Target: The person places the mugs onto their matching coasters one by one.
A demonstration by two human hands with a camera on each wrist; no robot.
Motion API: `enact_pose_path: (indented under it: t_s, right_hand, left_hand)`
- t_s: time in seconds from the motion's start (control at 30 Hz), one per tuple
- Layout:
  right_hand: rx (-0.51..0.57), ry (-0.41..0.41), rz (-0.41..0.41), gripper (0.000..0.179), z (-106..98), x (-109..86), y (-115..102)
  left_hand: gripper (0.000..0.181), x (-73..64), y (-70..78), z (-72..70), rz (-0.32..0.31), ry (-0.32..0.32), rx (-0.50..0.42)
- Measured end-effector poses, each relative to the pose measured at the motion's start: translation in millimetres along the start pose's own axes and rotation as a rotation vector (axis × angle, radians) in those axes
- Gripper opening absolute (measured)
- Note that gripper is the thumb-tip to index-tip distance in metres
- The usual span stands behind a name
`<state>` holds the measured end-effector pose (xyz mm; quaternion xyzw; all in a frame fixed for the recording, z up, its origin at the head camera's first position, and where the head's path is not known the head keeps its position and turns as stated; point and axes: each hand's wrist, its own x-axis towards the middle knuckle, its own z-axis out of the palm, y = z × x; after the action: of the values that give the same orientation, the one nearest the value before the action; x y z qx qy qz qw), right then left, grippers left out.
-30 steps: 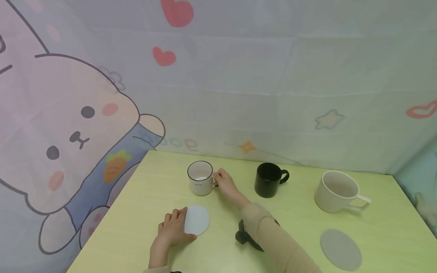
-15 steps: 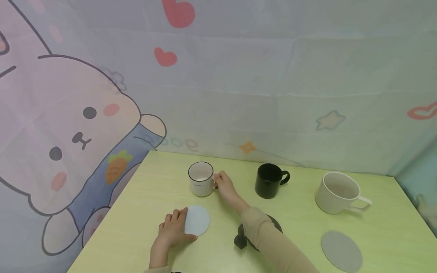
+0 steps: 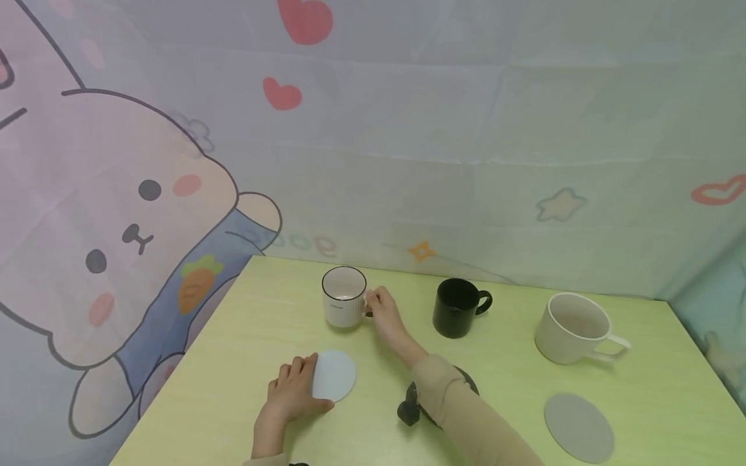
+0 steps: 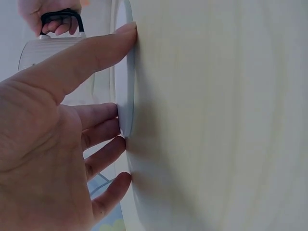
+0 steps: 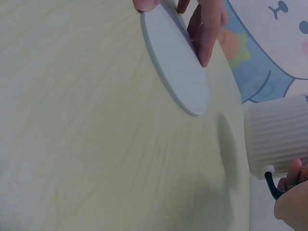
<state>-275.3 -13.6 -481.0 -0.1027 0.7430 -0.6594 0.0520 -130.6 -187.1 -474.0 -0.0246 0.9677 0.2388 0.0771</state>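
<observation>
My right hand [image 3: 387, 318] grips the dark handle of a white mug [image 3: 344, 301] with a black rim, at the back left of the table. In the right wrist view the ribbed mug [image 5: 274, 137] hangs above the table, its shadow apart from it. Nearer the front, my left hand [image 3: 294, 391] holds a round pale-blue coaster [image 3: 337, 375] by its edges. Its thumb [image 4: 108, 50] is at one side of the coaster and the fingers at the other, with the coaster lying flat on the table.
To the right stand a black mug [image 3: 454, 310] and a wide cream mug [image 3: 571, 330], handles pointing right. A grey round coaster [image 3: 579, 427] lies in front of the cream mug. A dark disc [image 3: 468, 380] is partly hidden under the right sleeve. A printed cloth backdrop hangs behind the table.
The white mug has risen a little off the table in my right hand and tilted slightly toward me. My left hand and the pale-blue coaster have stayed in place.
</observation>
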Motion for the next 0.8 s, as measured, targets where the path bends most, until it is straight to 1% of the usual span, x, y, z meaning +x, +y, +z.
enact_pose_path:
  t_s: [0.3, 0.5, 0.7, 0.8]
  right_hand:
    - [-0.005, 0.017, 0.01, 0.021, 4.7, -7.5, -14.9]
    - [-0.011, 0.018, 0.014, 0.021, 3.3, -10.3, -21.9]
    - [-0.003, 0.031, 0.02, 0.021, -0.2, -12.1, -26.7]
    - [-0.003, 0.029, 0.015, 0.021, -3.8, -22.6, -44.0]
  left_hand:
    - [0.095, -1.3, 1.1, -1.3, 0.003, 0.006, 0.0]
    - [0.096, 2.4, 4.2, -3.0, 0.006, 0.002, 0.003]
    - [0.095, 6.3, 3.9, -2.2, 0.014, 0.003, 0.001]
    - [0.095, 8.2, 3.1, -1.3, 0.018, 0.005, 0.003]
